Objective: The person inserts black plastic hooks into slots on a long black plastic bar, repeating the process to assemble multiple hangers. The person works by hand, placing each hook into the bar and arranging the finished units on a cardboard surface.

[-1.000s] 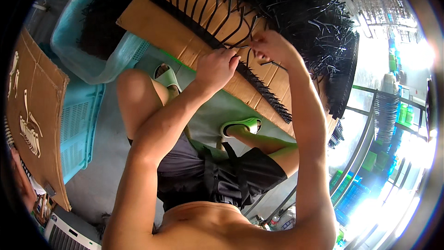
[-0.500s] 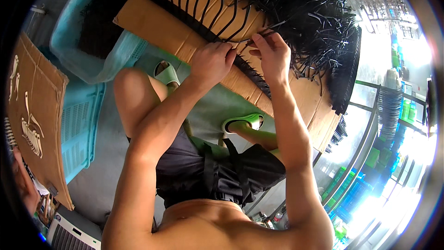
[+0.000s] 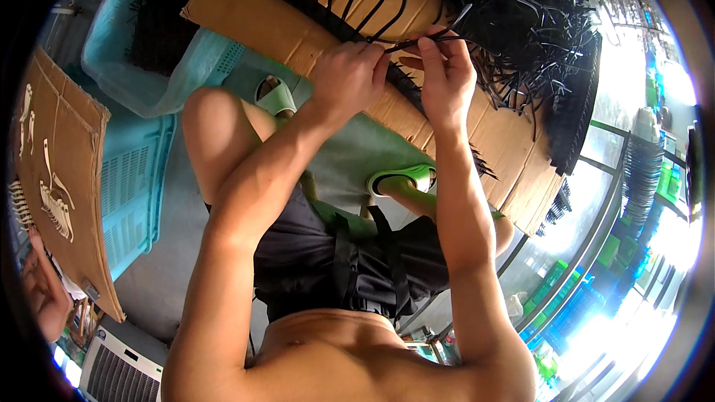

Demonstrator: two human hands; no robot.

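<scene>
A long black toothed strip [image 3: 294, 1] runs diagonally across the cardboard, with several thin, curved black pieces like eyeglass temple arms standing in a row along it. My left hand [image 3: 348, 78] is closed on this strip near the end of the row, its fingertips partly hiding what they grip. Close by on the right, my right hand [image 3: 447, 78] pinches a thin black temple arm [image 3: 463, 18] between thumb and fingers. One end of that piece points up past the fingers, while the other reaches toward my left fingertips. Behind my right hand lies a large tangled heap of similar black pieces [image 3: 514, 22].
Brown cardboard [image 3: 514, 156] covers the work surface. At left, a light-blue plastic-lined basket [image 3: 104, 74] holds dark material; a turquoise crate [image 3: 134, 186] and a cardboard sheet [image 3: 63, 149] with white pieces are below it. A person's arm [image 3: 48, 283] shows at far left.
Both hands have shifted slightly up and right in the picture, as the view moved a little. More of the temple arm now sticks up above my right fingers.
</scene>
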